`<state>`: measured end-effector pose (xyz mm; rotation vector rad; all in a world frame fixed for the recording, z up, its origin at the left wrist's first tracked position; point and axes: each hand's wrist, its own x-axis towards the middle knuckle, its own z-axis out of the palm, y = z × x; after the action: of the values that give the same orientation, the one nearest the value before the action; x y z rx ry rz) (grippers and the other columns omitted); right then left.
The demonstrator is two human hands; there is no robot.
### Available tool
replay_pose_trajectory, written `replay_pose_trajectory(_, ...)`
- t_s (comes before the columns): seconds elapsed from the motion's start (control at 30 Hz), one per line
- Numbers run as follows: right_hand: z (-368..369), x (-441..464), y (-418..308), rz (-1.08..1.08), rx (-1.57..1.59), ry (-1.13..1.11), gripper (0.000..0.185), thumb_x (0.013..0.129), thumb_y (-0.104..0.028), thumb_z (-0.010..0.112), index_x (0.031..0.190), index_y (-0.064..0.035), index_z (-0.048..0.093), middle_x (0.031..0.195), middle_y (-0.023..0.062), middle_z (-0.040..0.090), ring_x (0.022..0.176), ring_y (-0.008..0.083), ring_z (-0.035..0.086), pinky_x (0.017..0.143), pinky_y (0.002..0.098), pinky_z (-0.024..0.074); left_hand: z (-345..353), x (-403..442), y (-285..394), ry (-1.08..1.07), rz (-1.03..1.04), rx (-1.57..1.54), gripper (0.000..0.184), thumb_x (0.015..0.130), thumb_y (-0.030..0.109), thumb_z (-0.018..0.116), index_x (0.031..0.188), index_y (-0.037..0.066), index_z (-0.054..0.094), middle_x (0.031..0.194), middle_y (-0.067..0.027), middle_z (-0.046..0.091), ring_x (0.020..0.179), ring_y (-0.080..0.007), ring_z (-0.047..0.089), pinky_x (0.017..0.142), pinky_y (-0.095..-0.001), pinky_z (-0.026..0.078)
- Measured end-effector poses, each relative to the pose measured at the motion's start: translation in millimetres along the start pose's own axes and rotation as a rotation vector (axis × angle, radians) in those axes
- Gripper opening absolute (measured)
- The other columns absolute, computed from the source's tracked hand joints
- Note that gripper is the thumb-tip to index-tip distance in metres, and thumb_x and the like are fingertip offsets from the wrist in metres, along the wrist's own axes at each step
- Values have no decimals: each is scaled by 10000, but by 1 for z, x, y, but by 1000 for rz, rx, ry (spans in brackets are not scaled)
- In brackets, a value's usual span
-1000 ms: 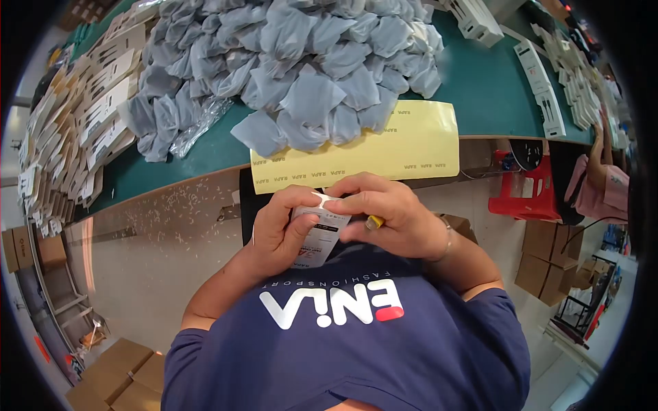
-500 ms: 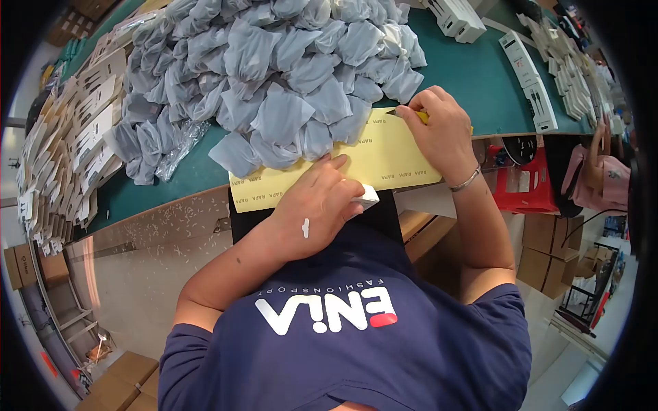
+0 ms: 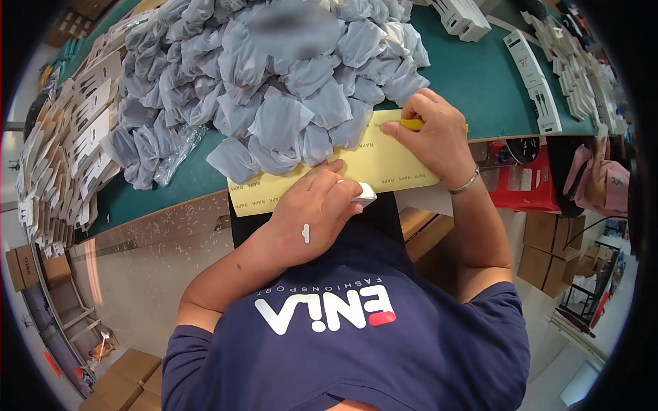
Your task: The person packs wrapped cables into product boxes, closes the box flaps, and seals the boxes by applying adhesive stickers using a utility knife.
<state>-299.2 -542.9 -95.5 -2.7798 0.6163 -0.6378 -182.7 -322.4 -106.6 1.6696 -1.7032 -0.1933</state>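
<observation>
My left hand [image 3: 317, 214] lies on a yellow sheet [image 3: 356, 164] printed with repeated dark lettering. Its thumb and fingers are closed round a small white box [image 3: 368, 194], mostly hidden under the hand. A small white cut-out piece [image 3: 306, 233] rests on the back of that hand. In my right hand [image 3: 439, 137] is a yellow utility knife [image 3: 413, 125], held over the sheet's upper right part; its tip is hard to make out. Grey wrapped packets [image 3: 279, 120] overlap the sheet's far edge.
Grey packets are heaped across the green table [image 3: 466, 85]. White flat boxes [image 3: 82, 147] stand in rows at the left, beside a clear plastic bag [image 3: 179, 154]. More white boxes [image 3: 534, 82] are at the right. Past a red stool [image 3: 524, 188], a person in pink [image 3: 606, 181] is partly visible.
My right hand has shifted slightly down and left with the utility knife. My left hand stays nearly in place on the sheet, still gripping the white box.
</observation>
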Motion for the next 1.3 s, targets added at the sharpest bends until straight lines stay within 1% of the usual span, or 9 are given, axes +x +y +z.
replay_pose_trajectory(0.13, -12, -8, -10, 299, 862, -260, 184, 807, -110, 740, 715, -54, 591, 740, -1, 563, 609, 116, 469, 557, 227, 392, -1, 0, -3, 37, 24, 3, 240, 875, 103, 651, 1081, 62, 535, 922, -107, 548, 950, -307, 623, 794, -365, 483)
replay_pose_trajectory(0.17, -16, -11, -16, 296, 863, -263, 184, 807, -110, 740, 715, -54, 591, 740, -1, 563, 609, 116, 469, 557, 227, 392, -3, -2, -1, 39, 21, 5, 240, 875, 103, 651, 1081, 62, 535, 922, -107, 548, 950, -307, 623, 794, -365, 483)
replay_pose_trajectory(0.33, -21, -23, -75, 347, 1153, -231, 95, 829, -49, 712, 785, -11, 637, 743, 7, 570, 612, 97, 447, 554, 208, 377, -32, -27, 8, 99, -370, -323, 248, 895, 78, 612, 1125, 45, 524, 889, -85, 564, 776, -207, 572, 690, -299, 460)
replay_pose_trajectory(0.47, -3, -35, -113, 92, 985, -145, 53, 830, -30, 698, 859, 6, 672, 732, 21, 576, 588, 115, 455, 540, 226, 386, -30, -58, 1, 317, -478, -666, 277, 909, 61, 534, 1181, 33, 487, 860, -68, 566, 684, -132, 469, 627, -251, 416)
replay_pose_trajectory(0.63, 8, -36, -136, -12, 821, -221, 92, 821, -23, 692, 905, 16, 686, 737, 35, 589, 577, 147, 478, 533, 252, 402, -34, -84, 1, 352, -561, -832, 293, 913, 50, 479, 1204, 28, 453, 862, -71, 559, 690, -116, 460, 619, -250, 408)
replay_pose_trajectory(0.8, 6, -30, -144, -140, 639, -182, 91, 805, -58, 708, 872, 0, 688, 732, 47, 592, 579, 180, 508, 538, 273, 418, -37, -91, -1, 401, -507, -732, 281, 919, 61, 468, 1196, 26, 440, 835, -69, 554, 686, -115, 466, 620, -254, 414)
replay_pose_trajectory(1.0, 0, -29, -152, -181, 558, -169, 79, 827, -7, 670, 896, 29, 684, 757, 57, 587, 615, 152, 465, 567, 258, 391, -36, -88, 2, 425, -513, -769, 254, 910, 62, 494, 1157, 20, 450, 811, -56, 552, 657, -108, 461, 596, -251, 411)
replay_pose_trajectory(1.17, -5, -31, -154, -265, 339, -131, 147, 813, -59, 705, 936, 17, 678, 777, 57, 602, 631, 163, 491, 579, 262, 407, -30, -83, 3, 461, -526, -729, 248, 895, 52, 524, 1131, 16, 454, 792, -46, 550, 611, -103, 452, 559, -245, 402)
replay_pose_trajectory(1.3, -5, -25, -149, -56, 428, -159, 263, 789, -127, 749, 1005, -2, 666, 809, 59, 617, 666, 173, 524, 603, 271, 428, -33, -82, 4, 402, -532, -717, 251, 886, 45, 542, 1119, 10, 457, 792, -41, 549, 581, -96, 445, 532, -241, 386)
